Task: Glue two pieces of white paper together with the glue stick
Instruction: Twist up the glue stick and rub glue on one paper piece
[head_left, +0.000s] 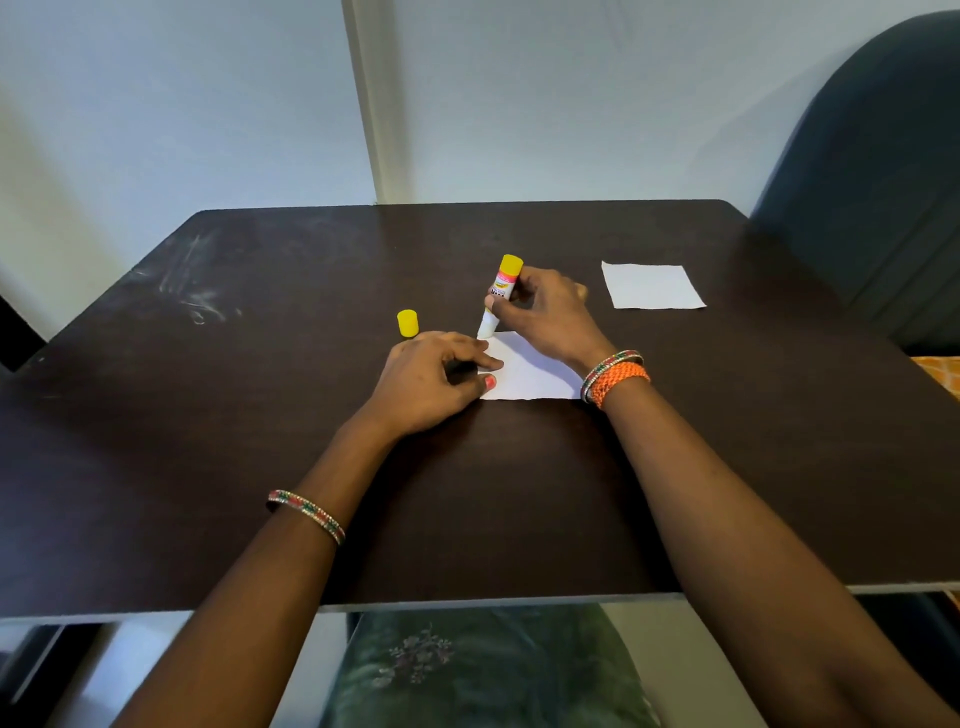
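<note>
Spanning pale walls, dark table (260, 415)

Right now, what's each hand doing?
Left hand: fingers press the near paper flat.
Right hand: grips the uncapped glue stick, tip at the paper.

I have a single view to work from, a wide-angle camera worn on the person's head, looking forward and down over a dark table (519, 493). It sits close: both forearms enter from the bottom edge, at about 7 and 5 o'clock, and reach toward the middle. The left hand (431, 382) and right hand (550, 312) lie just above centre, so the lens is aimed at the work area. The table's near edge crosses low in the picture, with the person's lap (483, 670) below it at 6 o'clock. The far edge meets a pale wall (208, 104) filling the top. A dark chair back (883, 182) stands at 2 o'clock. Straight lines bow outward near the borders.
</note>
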